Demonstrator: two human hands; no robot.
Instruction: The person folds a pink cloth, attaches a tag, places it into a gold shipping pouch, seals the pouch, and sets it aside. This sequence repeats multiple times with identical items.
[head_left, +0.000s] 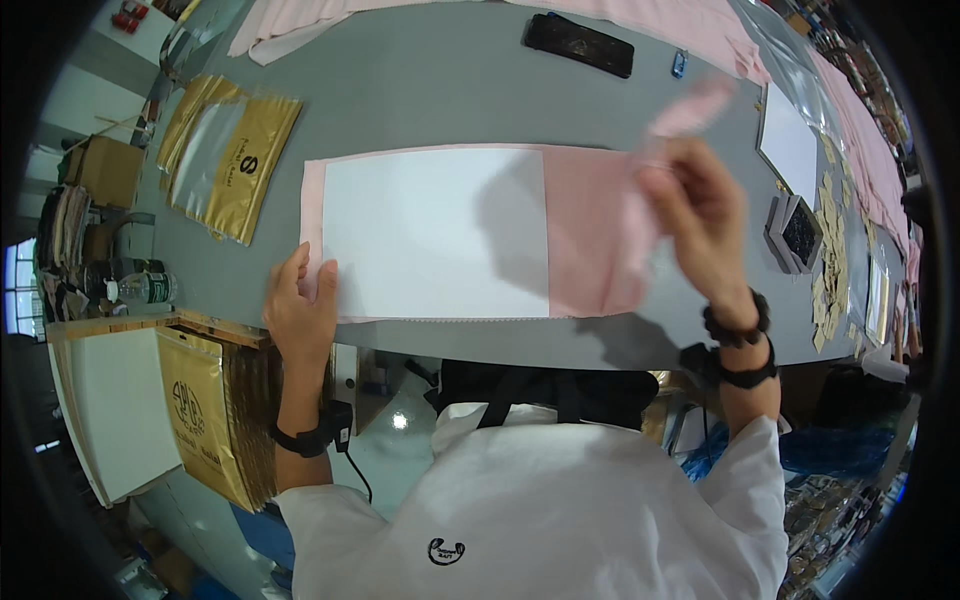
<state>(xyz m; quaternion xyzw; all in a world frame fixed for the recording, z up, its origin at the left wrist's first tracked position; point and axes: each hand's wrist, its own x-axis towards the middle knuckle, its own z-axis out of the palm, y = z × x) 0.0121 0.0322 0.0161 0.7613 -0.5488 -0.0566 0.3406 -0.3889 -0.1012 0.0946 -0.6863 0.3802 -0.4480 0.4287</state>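
Observation:
A length of pink fabric (589, 225) lies on the grey table, with a white rectangular sheet or board (435, 232) flat on top of it. At the lower left corner of both, my left hand (300, 307) rests with thumb and fingers apart, the thumb over the white edge and the fingers by the pink margin. My right hand (697, 214) pinches the fabric's right end and holds it raised off the table. That lifted end is blurred, and a loose part of it trails up past my fingers. A shadow falls across the white piece.
Gold and clear plastic bags (247, 165) lie at the left. A black phone (577, 45) and a small blue item (679, 64) are at the back. A grey hexagonal container (793, 234) stands right, beside scattered beige tags (829, 255). More gold bags (202, 412) stand below the table's left edge.

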